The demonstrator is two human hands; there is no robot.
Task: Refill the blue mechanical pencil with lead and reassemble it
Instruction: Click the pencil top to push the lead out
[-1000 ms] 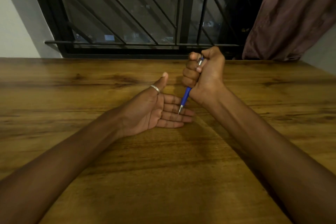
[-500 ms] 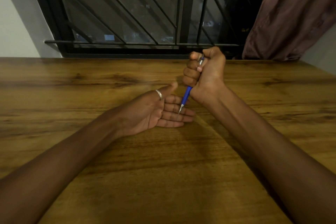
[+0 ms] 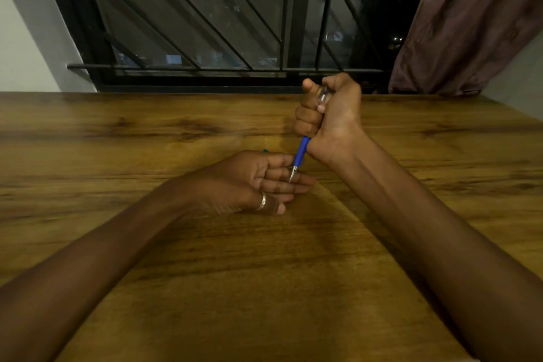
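While fisted in right hand (image 3: 329, 117): pencil (image 3: 301, 153)

Both forearms are bare, with no sleeves showing. A silver ring (image 3: 262, 201) sits on the left hand (image 3: 249, 182) thumb.

Pencil (image 3: 302, 150) tip over left hand (image 3: 252, 182) on table (image 3: 117, 138).

blue mechanical pencil (image 3: 301, 150) | assembled | tilted, metal tip down | held above table
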